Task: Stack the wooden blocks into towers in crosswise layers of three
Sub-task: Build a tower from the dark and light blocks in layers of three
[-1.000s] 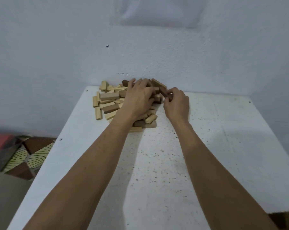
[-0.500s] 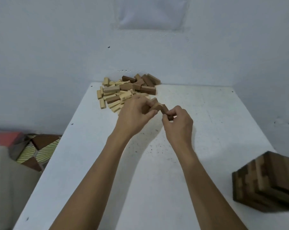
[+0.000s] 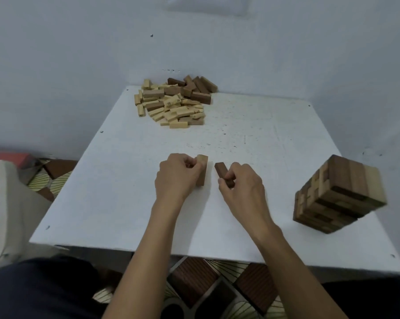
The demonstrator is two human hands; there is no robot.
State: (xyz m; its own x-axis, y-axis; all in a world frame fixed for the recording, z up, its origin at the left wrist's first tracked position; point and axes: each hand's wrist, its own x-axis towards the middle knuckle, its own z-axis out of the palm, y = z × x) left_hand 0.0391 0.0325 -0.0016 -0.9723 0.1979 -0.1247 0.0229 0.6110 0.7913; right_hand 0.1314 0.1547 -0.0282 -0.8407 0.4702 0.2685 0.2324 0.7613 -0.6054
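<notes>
Separately, left hand [image 3: 176, 178] and right hand [image 3: 240, 184] hold blocks [image 3: 202, 166].

Bare L hand [image 3: 174, 178] & R hand [image 3: 243, 187], forearms [image 3: 148, 249] uncovered as far as seen; dark navy clothing [image 3: 40, 291] over lap, bottom L & R

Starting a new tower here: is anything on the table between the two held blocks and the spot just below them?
Nothing visible does. The left hand grips a light block, the right hand a dark block, with bare table around them. The loose pile lies far back; the finished tower stands off right.
</notes>
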